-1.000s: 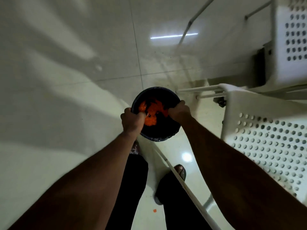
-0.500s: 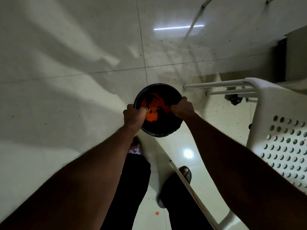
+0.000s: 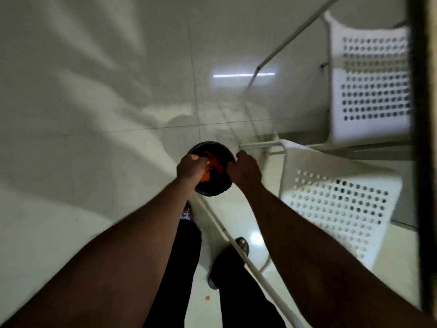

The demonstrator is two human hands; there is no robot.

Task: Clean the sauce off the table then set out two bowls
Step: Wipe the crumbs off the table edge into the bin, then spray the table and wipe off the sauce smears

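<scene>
**Obs:** Shifted since half a second back: mostly the view. Logged a second white perforated chair point(image 3: 371, 91) beyond and to the right of the bowl point(image 3: 212, 189), mostly out of the earlier shot. Logged also a dark upright edge point(image 3: 423, 162) far right of the bowl, newly in view. Found the nearer white chair point(image 3: 335, 209) just right of the bowl, as before.

**Chk:** Confirmed. Any change in grip?

**Obs:** None seen. Found the left hand point(image 3: 190, 168) still clamped on the bowl's left rim and the right hand point(image 3: 244, 168) on its right rim, same as both earlier shots.

**Chk:** Finger state?

**Obs:** Curled and pressed together on both hands, hooked over the rim. Noted the left fingers point(image 3: 198, 159) reaching inside the bowl, against the orange sauce point(image 3: 215, 162). Cannot tell where the right thumb sits; hidden behind the knuckles.

**Chk:** Bowl against fingers?

**Obs:** Held between the two hands, rim under the knuckles, carried above the tiled floor point(image 3: 94, 138). Noted sauce smeared inside, between the two sets of fingers, thicker toward the left ones. Cannot tell whether a cloth or tissue lies in it.

**Chk:** Rest?

**Obs:** Below the bowl: dark trouser legs point(image 3: 184, 268), a sandalled foot point(image 3: 242, 245), a thin white rod point(image 3: 225, 232) slanting down and right. Spotted a small orange fleck point(image 3: 207, 297) on the floor well below the bowl.
</scene>
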